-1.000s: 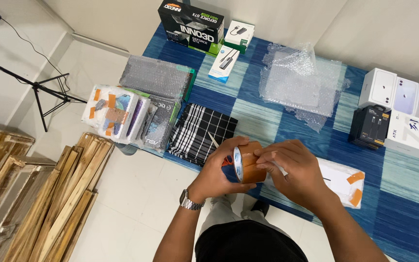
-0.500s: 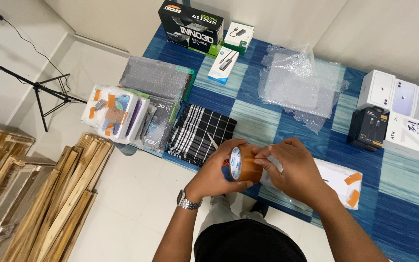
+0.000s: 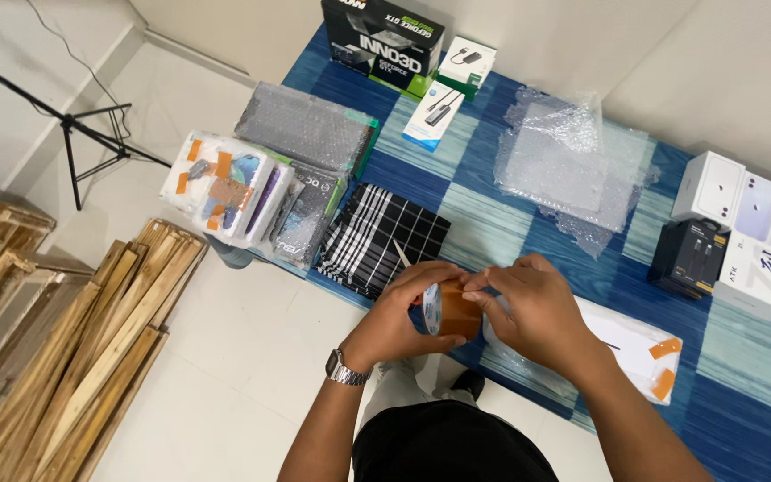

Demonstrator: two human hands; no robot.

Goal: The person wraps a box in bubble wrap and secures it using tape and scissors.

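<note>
A brown tape roll [image 3: 451, 311] sits between both hands above a blue checked mat [image 3: 484, 219]. The left hand [image 3: 401, 314] grips it at nine o'clock; right hand [image 3: 533, 305] fingertips pinch its top edge. Crinkled clear bubble wrap [image 3: 564, 170] lies at one o'clock.

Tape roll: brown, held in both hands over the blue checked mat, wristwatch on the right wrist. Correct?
Not quite. The head view shows the wristwatch on the left wrist, not the right. The rest holds: the brown tape roll is held between the left hand and right hand, over the edge of the blue checked mat.
</note>
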